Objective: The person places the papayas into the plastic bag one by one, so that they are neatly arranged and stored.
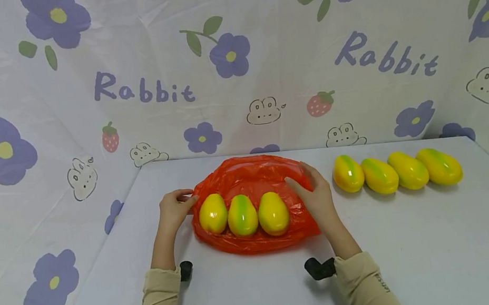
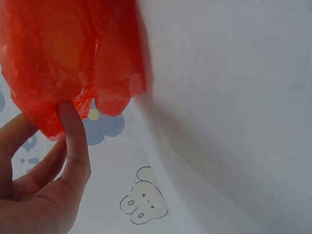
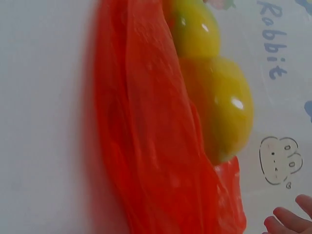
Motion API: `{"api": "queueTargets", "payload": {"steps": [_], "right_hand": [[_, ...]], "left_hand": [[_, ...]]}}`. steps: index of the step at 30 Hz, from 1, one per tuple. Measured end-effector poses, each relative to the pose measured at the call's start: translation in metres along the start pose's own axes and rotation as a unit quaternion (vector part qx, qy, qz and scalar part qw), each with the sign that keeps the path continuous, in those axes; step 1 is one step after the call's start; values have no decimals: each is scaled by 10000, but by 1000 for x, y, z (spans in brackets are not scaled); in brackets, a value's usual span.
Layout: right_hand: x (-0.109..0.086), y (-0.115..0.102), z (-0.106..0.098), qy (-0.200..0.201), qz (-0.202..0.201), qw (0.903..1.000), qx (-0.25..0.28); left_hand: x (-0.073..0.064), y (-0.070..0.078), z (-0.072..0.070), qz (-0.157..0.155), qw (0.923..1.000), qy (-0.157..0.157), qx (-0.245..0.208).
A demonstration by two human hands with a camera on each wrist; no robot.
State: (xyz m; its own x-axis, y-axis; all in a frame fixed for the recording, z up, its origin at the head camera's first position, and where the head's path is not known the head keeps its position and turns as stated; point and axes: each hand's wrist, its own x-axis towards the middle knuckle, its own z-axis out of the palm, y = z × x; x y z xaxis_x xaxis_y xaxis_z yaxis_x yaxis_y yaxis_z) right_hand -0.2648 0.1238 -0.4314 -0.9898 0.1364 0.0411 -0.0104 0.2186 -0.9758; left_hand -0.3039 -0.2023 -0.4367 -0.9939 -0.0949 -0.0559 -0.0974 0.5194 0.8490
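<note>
A red plastic bag (image 1: 248, 173) lies spread on the table, its mouth wide. Three glossy yellow mangoes (image 1: 242, 216), at least one streaked with green, sit side by side in it. At the bag's left edge my left hand (image 1: 173, 211) pinches the plastic; the left wrist view shows its fingertips (image 2: 70, 114) on the gathered film. My right hand (image 1: 318, 194) holds the right edge, thumb on the inner side and fingers behind. In the right wrist view, only some fingertips (image 3: 292, 222) show in the lower corner, near mangoes that bulge above the rim.
Several more yellow-green mangoes (image 1: 380, 176) lie in a row on the white table (image 1: 431, 240), to the right of my right hand. A patterned cloth backdrop (image 1: 262, 80) rises behind the table. Black wrist mounts (image 1: 319, 268) stick out beside my sleeves.
</note>
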Motion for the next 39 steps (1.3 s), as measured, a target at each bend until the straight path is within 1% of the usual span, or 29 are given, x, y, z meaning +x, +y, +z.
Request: {"api": "queueTargets", "payload": {"steps": [4, 9, 17, 21, 25, 31, 36, 39], "right_hand": [[7, 0, -11, 60, 95, 9999, -7], [15, -1, -25, 118, 118, 9998, -72], [30, 3, -45, 496, 2, 9985, -249], [35, 8, -55, 657, 57, 9970, -398], [39, 11, -64, 745, 127, 9958, -509], [43, 12, -75, 893, 37, 9952, -407], [45, 15, -81, 1034, 181, 9928, -572], [47, 17, -84, 1041, 302, 9924, -583]], "left_hand": [[-1, 0, 0, -15, 10000, -2, 4], [-1, 0, 0, 16, 10000, 14, -14], [-1, 0, 0, 30, 10000, 61, 21], [0, 0, 0, 24, 10000, 78, 19], [-1, -1, 1, 12, 10000, 69, 7], [-1, -1, 1, 2, 10000, 70, 37], [-1, -1, 1, -41, 10000, 34, 20], [0, -2, 1, -26, 10000, 26, 7]]}}
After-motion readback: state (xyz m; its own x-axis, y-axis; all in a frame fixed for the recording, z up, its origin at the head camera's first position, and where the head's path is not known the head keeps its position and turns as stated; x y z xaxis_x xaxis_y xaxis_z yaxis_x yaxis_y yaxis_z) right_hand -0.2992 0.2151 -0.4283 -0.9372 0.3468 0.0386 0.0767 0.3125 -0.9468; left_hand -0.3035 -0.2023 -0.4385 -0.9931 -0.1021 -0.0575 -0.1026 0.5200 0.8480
